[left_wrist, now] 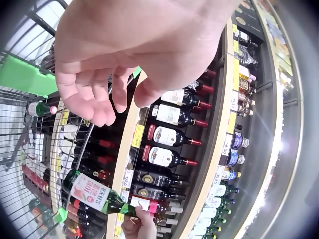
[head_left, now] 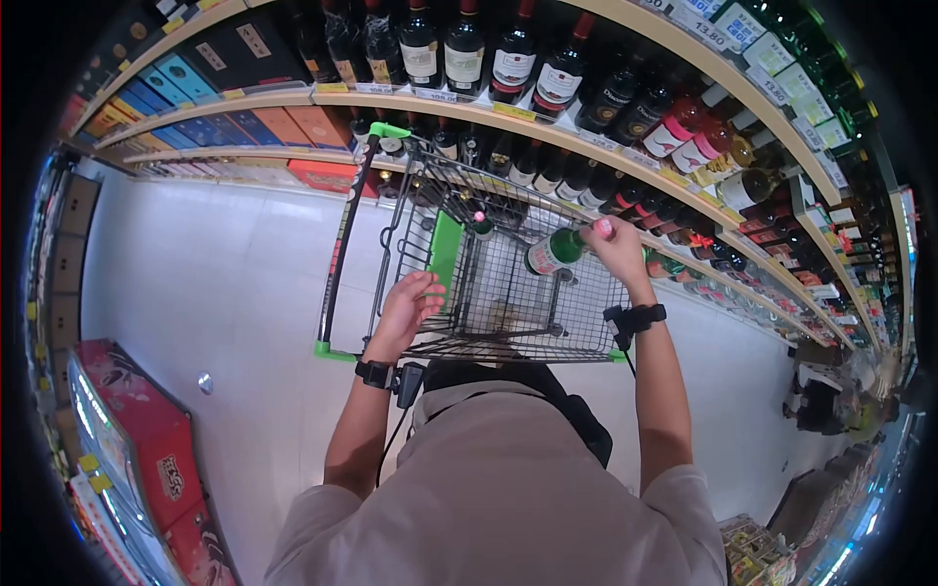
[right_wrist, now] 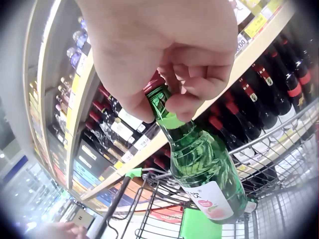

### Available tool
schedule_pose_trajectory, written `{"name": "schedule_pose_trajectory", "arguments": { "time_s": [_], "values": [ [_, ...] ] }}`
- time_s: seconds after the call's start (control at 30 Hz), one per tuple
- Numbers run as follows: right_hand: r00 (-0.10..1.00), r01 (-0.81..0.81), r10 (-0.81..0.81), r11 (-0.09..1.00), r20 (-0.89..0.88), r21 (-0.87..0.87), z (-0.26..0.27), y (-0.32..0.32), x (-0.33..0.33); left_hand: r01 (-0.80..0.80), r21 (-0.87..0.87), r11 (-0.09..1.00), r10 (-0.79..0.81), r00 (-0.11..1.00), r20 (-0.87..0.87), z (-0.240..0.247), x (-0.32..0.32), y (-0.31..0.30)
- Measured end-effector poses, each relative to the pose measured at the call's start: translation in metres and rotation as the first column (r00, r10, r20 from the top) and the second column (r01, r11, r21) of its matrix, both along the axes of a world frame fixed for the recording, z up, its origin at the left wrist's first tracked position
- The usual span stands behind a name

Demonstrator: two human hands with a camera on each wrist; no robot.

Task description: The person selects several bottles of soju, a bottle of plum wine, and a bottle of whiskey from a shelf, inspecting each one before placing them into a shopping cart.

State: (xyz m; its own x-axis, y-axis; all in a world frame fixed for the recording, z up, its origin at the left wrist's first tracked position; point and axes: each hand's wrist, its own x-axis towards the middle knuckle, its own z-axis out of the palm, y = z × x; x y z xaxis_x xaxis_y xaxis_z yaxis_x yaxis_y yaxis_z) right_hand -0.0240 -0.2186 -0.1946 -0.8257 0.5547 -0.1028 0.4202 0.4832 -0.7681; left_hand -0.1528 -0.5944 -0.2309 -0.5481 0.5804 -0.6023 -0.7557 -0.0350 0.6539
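Observation:
A green glass bottle (head_left: pixel 554 252) with a white and pink label hangs tilted above the wire shopping cart. My right hand (head_left: pixel 617 256) grips it by the neck near the pink cap; in the right wrist view the thumb and fingers wrap the neck of the bottle (right_wrist: pixel 207 169). Another green bottle with a pink cap (head_left: pixel 482 227) is in the cart beside the green plastic panel (head_left: pixel 445 249). My left hand (head_left: pixel 404 311) holds nothing, its fingers loosely bent near that panel. In the left wrist view the left hand (left_wrist: pixel 134 55) hangs above the cart's side.
Shelves of wine bottles (head_left: pixel 513 61) run along the far side, with price tags on their edges and boxed goods (head_left: pixel 176 78) at the left. The cart's handle (head_left: pixel 342 244) is at its left end. A red display case (head_left: pixel 147 430) stands lower left; a person (head_left: pixel 821 398) is at the far right.

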Motion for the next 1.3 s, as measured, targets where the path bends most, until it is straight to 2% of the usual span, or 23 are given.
{"name": "schedule_pose_trajectory", "arguments": {
  "time_s": [0.03, 0.17, 0.3, 0.43, 0.53, 0.57, 0.7, 0.9, 1.0, 1.13, 1.3],
  "values": [
    [1.000, -0.012, 0.012, 0.999, -0.003, -0.052, -0.013, -0.003, -0.007, -0.013, 0.000, 1.000, 0.013, 1.000, -0.006, 0.001, 0.000, -0.002],
    [0.984, -0.156, 0.144, 0.981, 0.105, 0.112, -0.037, -0.020, -0.030, -0.092, -0.040, 0.995, 0.091, 0.996, -0.022, -0.002, 0.002, -0.008],
    [0.956, -0.276, 0.256, 0.951, 0.144, 0.143, -0.094, -0.026, -0.052, -0.137, -0.119, 0.983, 0.132, 0.990, -0.053, 0.011, 0.009, -0.007],
    [0.938, -0.261, 0.253, 0.965, 0.238, 0.005, -0.136, -0.040, -0.064, -0.187, -0.146, 0.971, 0.184, 0.982, -0.039, 0.007, 0.016, -0.015],
    [0.933, -0.298, 0.303, 0.953, 0.193, -0.055, -0.183, -0.042, -0.067, -0.224, -0.197, 0.955, 0.222, 0.974, -0.033, 0.009, 0.022, -0.018],
    [0.937, -0.297, 0.296, 0.955, 0.185, -0.022, -0.202, -0.044, -0.069, -0.233, -0.205, 0.951, 0.230, 0.972, -0.038, 0.009, 0.024, -0.019],
    [0.966, -0.173, 0.200, 0.971, 0.166, -0.165, -0.247, -0.054, -0.079, -0.274, -0.242, 0.931, 0.271, 0.961, -0.049, 0.007, 0.032, -0.021],
    [0.974, -0.160, 0.164, 0.986, 0.159, -0.035, -0.325, -0.062, -0.097, -0.317, -0.282, 0.906, 0.312, 0.948, -0.064, 0.008, 0.042, -0.022],
    [0.977, -0.162, 0.160, 0.987, 0.142, 0.000, -0.351, -0.066, -0.101, -0.332, -0.292, 0.897, 0.324, 0.943, -0.075, 0.013, 0.044, -0.023],
    [0.983, -0.050, 0.053, 0.998, 0.173, -0.026, -0.377, -0.075, -0.113, -0.364, -0.315, 0.877, 0.355, 0.931, -0.089, 0.018, 0.045, -0.025],
    [0.974, -0.075, 0.073, 0.997, 0.215, 0.000, -0.386, -0.079, -0.128, -0.361, -0.354, 0.863, 0.360, 0.930, -0.071, 0.017, 0.053, -0.027]
  ]
}}
